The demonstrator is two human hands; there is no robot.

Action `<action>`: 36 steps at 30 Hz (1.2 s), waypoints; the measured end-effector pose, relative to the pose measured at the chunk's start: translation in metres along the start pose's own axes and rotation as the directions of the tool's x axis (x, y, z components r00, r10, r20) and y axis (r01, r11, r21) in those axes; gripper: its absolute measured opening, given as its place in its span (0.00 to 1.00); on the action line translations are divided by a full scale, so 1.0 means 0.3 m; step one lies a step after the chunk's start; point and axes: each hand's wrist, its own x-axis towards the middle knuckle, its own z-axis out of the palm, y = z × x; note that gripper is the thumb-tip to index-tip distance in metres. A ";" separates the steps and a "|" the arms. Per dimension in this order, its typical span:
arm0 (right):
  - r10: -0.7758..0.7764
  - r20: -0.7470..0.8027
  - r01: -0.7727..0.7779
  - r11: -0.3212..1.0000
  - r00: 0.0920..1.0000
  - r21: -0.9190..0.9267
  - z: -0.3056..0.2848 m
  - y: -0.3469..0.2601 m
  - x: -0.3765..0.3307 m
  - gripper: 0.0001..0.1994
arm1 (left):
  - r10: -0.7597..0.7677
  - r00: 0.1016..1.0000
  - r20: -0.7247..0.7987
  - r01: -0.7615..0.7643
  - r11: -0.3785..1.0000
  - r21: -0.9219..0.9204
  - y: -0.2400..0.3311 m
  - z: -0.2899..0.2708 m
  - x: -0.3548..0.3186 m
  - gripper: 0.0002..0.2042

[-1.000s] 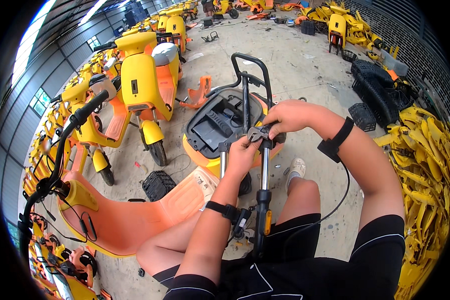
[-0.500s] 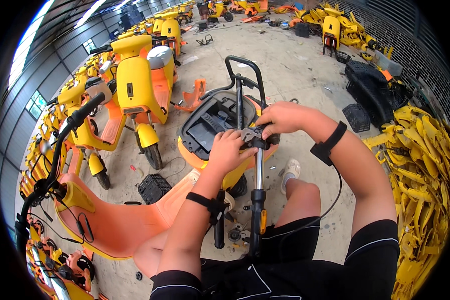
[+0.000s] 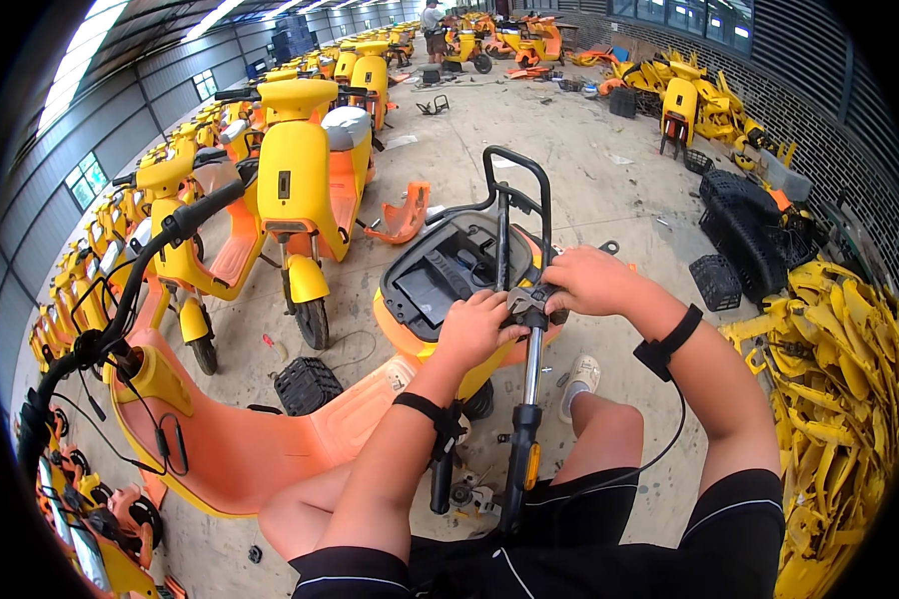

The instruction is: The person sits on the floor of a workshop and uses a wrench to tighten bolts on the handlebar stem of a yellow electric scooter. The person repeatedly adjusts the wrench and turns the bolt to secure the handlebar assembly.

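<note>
A grey adjustable wrench (image 3: 521,300) sits at the top of a chrome and black fork tube (image 3: 533,365), which stands upright between my knees and carries an orange reflector. My right hand (image 3: 594,283) is closed round the wrench; a dark handle end with a hole shows behind the knuckles. The fingers of my left hand (image 3: 475,327) are closed at the jaw end, with the thumb by the dark clamp on the tube. My fingers partly cover the jaws and whatever they grip. Behind stands a yellow scooter body (image 3: 390,317) with an open storage well (image 3: 449,265) and black rear rack (image 3: 517,165).
Handlebars (image 3: 150,240) and an orange footboard (image 3: 240,429) lie to my left. Rows of yellow scooters (image 3: 300,180) fill the far left. Yellow panels (image 3: 829,399) are heaped at right, near black baskets (image 3: 716,283). A person (image 3: 433,30) stands far back.
The view has tilted up, so everything sits lower in the picture. Both hands stay together at the top of the tube, with the wrench still there; a far-off person shows more fully.
</note>
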 end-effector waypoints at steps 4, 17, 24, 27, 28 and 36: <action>-0.028 -0.116 0.018 0.996 0.993 -0.085 0.014 -0.010 -0.018 0.22 | 0.024 0.999 -0.030 -0.024 1.000 0.007 -0.001 0.002 0.005 0.24; 0.085 -0.238 -0.123 0.981 0.968 -0.151 0.082 -0.069 -0.049 0.21 | -0.111 0.994 0.023 0.112 0.993 -0.036 -0.013 0.017 0.007 0.26; 0.275 -0.348 -0.329 0.939 0.896 -0.105 0.093 -0.195 -0.093 0.20 | -0.218 0.971 0.099 0.226 0.971 -0.076 0.010 -0.006 0.017 0.30; 0.342 -0.413 -0.400 0.914 0.844 -0.062 0.120 -0.256 -0.085 0.19 | -0.219 0.971 0.094 0.227 0.970 -0.084 -0.003 -0.007 0.010 0.29; 0.374 -0.413 -0.426 0.904 0.831 -0.038 0.128 -0.278 -0.085 0.20 | -0.230 0.968 0.104 0.240 0.965 -0.106 -0.003 -0.008 0.010 0.29; 0.417 -0.330 -0.445 0.896 0.847 -0.009 0.076 -0.309 -0.094 0.21 | -0.167 0.983 0.078 0.178 0.969 -0.170 -0.004 -0.038 -0.003 0.27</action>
